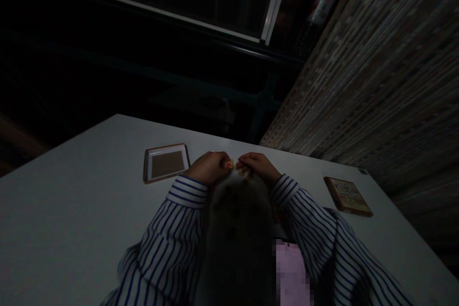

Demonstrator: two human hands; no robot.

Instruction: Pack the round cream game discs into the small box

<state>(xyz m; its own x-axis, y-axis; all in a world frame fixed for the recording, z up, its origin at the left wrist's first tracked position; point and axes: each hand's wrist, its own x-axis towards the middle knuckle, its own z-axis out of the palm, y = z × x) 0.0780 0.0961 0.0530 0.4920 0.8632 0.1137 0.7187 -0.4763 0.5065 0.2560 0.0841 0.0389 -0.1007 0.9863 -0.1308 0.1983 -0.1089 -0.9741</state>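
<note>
My left hand [210,167] is closed in a pinch on a small red-and-yellow piece [228,165], too dim and small for me to name. Close by on the right, my right hand [260,166] has its thumb and fingers pressed together at the piece's pale edge. Whether the right fingertips grip that piece or something else is unclear. Both hands are over the far part of the white table [82,191], in blue-striped sleeves. Beneath them, a dark blurred shape [236,229] runs between my forearms.
A shallow open tray or lid [146,167] lies beside my left hand. On the right is a flat box [347,196] with a printed picture. A pink pixelated patch [292,272] sits near me. A string-like curtain [362,71] borders the table's far right side.
</note>
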